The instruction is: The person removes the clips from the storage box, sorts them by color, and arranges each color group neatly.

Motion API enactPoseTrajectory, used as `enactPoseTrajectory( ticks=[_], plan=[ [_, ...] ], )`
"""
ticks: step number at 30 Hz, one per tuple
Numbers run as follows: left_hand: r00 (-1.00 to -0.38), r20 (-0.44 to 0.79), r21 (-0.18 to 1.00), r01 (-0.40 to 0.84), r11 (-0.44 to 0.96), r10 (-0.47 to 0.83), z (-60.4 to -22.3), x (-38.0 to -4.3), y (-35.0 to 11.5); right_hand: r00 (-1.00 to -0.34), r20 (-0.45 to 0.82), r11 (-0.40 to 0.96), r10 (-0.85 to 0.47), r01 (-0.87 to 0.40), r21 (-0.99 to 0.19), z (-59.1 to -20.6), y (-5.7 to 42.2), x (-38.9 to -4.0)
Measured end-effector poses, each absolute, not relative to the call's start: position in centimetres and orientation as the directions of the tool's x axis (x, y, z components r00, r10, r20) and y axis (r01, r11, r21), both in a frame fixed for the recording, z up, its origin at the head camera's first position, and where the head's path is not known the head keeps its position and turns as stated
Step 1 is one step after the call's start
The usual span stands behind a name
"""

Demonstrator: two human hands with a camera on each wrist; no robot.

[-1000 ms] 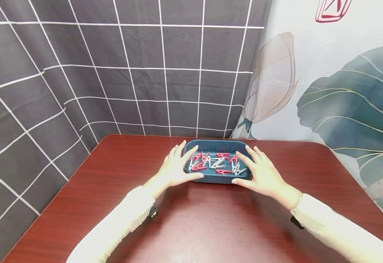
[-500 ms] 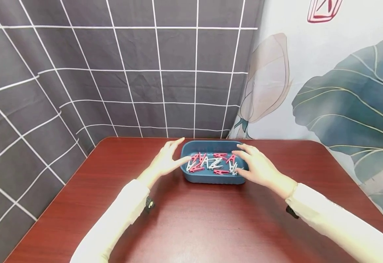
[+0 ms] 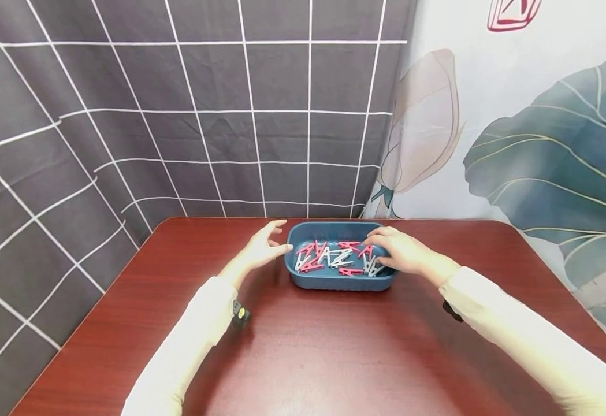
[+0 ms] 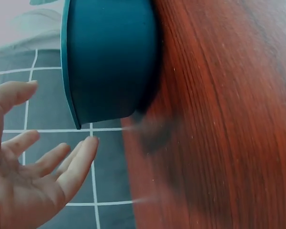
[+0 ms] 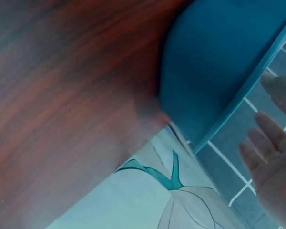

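A dark blue oblong tray (image 3: 341, 282) stands near the far edge of the table. Inside lie several red clothespins (image 3: 351, 271) and white clothespins (image 3: 326, 256), loosely scattered. My left hand (image 3: 262, 248) hovers just off the tray's left end; in the left wrist view the hand (image 4: 35, 179) has loosely bent fingers and holds nothing. Over the tray's right end is my right hand (image 3: 405, 252), thumb and fingertips reaching past the rim near white clothespins. In the right wrist view this hand (image 5: 274, 167) appears above the rim with relaxed fingers; no clothespin shows in it.
The reddish-brown wooden table (image 3: 323, 352) extends in front of the tray and to both sides. A dark grid-patterned curtain (image 3: 219, 138) hangs behind and left. At the right hangs a pale floral curtain (image 3: 490, 115).
Both hands spread around the tray's ends earlier. Since then my left hand has drawn back leftward off the tray, while my right hand has moved inward over its right end.
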State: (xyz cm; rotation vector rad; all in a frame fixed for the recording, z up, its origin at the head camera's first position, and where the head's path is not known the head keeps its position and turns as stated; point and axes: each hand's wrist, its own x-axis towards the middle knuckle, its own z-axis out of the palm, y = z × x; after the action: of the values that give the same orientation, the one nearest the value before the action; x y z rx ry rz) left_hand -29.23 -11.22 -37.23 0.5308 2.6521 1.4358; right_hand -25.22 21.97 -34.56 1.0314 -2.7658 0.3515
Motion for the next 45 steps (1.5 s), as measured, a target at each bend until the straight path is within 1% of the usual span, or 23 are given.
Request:
enactPoseTrajectory(
  ticks=[5,9,13,15,20,22,26,36,40,42,45],
  plan=[
    [-0.936,0.032,0.907,0.175,0.384,0.350,-37.4,-29.3,-11.2,-0.698,0.253,0.694,-0.670,-0.710,-0.122,-34.8,21.5,-26.6],
    [-0.939,-0.014,0.940,0.104,0.324,0.343,-37.7,-29.4,-11.2,-0.684,0.224,0.680,-0.694,-0.726,-0.109,-35.2,21.0,-27.3],
    [-0.947,-0.078,0.966,0.006,0.260,0.310,-38.1,-30.0,-11.2,-0.665,0.178,0.661,-0.725,-0.745,-0.095,-35.6,20.6,-27.8],
    [-0.947,-0.113,0.974,-0.046,0.223,0.302,-38.3,-30.4,-11.2,-0.667,0.142,0.663,-0.731,-0.744,-0.083,-35.5,20.4,-28.0],
    [-0.924,-0.195,0.974,-0.143,0.173,0.330,-38.6,-31.2,-11.4,-0.669,0.040,0.667,-0.743,-0.744,-0.048,-35.4,19.8,-28.1],
    [-0.912,-0.213,0.972,-0.163,0.167,0.351,-38.5,-31.3,-11.5,-0.667,0.012,0.667,-0.745,-0.745,-0.029,-35.4,19.6,-28.2],
    [-0.896,-0.234,0.969,-0.182,0.169,0.377,-38.3,-31.3,-11.5,-0.689,-0.053,0.689,-0.723,-0.724,0.010,-35.6,19.1,-28.5],
    [-0.877,-0.260,0.963,-0.204,0.178,0.405,-38.5,-31.3,-11.5,-0.734,-0.161,0.745,-0.659,-0.667,-0.010,-35.9,18.4,-28.9],
    [-0.873,-0.264,0.962,-0.207,0.180,0.410,-38.5,-31.2,-11.5,-0.740,-0.222,0.761,-0.635,-0.649,-0.014,-36.0,18.4,-29.0],
    [-0.871,-0.265,0.961,-0.206,0.183,0.414,-38.5,-31.2,-11.5,-0.740,-0.234,0.764,-0.630,-0.645,-0.017,-36.1,18.4,-29.0],
    [-0.871,-0.260,0.962,-0.197,0.188,0.416,-38.5,-31.2,-11.5,-0.727,-0.199,0.743,-0.657,-0.669,-0.007,-36.4,18.6,-29.1]
  ],
)
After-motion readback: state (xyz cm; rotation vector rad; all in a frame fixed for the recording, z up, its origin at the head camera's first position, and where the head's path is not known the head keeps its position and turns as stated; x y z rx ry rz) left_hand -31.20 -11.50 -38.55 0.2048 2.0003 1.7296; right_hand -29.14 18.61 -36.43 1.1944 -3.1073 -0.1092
